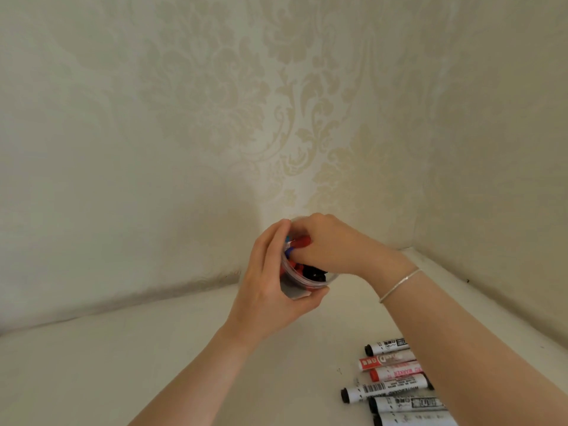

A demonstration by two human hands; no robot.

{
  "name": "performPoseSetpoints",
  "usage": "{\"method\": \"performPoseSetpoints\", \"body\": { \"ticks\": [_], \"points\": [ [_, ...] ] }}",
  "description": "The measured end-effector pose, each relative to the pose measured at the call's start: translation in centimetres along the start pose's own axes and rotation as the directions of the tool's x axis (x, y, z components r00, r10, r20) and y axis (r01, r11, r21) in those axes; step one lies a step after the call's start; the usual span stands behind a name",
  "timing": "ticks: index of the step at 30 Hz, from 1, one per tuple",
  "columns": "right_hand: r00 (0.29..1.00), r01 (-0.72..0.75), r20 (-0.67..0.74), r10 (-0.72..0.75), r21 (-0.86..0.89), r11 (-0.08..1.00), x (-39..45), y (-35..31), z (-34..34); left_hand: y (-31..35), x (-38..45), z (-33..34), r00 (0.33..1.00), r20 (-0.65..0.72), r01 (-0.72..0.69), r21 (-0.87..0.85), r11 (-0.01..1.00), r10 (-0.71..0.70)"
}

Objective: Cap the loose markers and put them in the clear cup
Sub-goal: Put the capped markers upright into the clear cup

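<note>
The left hand (270, 290) gripped the clear cup (295, 279) to steady it while the right hand (325, 244) pinched a red cap (302, 241) from inside

"MARKER" reads upside down in red on the red-ended marker (396, 372). "WHITEBOARD MARKER" runs inverted in black beside a barcode on the black-ended marker (387, 388). The small print on the other markers is too blurred to read.
</note>
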State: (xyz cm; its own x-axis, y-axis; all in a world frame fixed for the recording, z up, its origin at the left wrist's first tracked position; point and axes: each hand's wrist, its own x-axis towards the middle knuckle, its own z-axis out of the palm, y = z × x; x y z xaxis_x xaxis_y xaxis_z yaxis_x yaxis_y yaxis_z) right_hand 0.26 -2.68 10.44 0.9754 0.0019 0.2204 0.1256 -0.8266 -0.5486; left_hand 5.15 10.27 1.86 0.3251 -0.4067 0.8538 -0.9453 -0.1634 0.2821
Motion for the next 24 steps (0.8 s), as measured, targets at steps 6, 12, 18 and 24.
{"method": "performPoseSetpoints", "body": {
  "ticks": [6, 12, 18, 24],
  "points": [
    [0.997, -0.013, -0.078, 0.018, 0.065, 0.998, -0.3, 0.1, -0.5, -0.3, -0.1, -0.5, 1.000, -0.004, -0.019, -0.032, 0.999, 0.019],
    [0.997, 0.063, -0.048, -0.064, -0.034, 0.997, -0.2, -0.4, 0.4, -0.6, -0.1, -1.0, 0.999, 0.019, 0.049, -0.130, 0.990, -0.047],
    [0.995, 0.023, 0.102, -0.009, -0.130, 0.991, -0.2, -2.5, -1.1, -0.2, 0.2, -1.9, 0.977, 0.154, 0.167, -0.133, 0.977, -0.146],
    [0.998, -0.037, 0.045, 0.041, -0.088, 0.995, -0.5, -2.3, -0.9, -0.1, 0.3, -1.8, 0.943, 0.230, 0.280, -0.155, 0.947, -0.241]
  ]
}}
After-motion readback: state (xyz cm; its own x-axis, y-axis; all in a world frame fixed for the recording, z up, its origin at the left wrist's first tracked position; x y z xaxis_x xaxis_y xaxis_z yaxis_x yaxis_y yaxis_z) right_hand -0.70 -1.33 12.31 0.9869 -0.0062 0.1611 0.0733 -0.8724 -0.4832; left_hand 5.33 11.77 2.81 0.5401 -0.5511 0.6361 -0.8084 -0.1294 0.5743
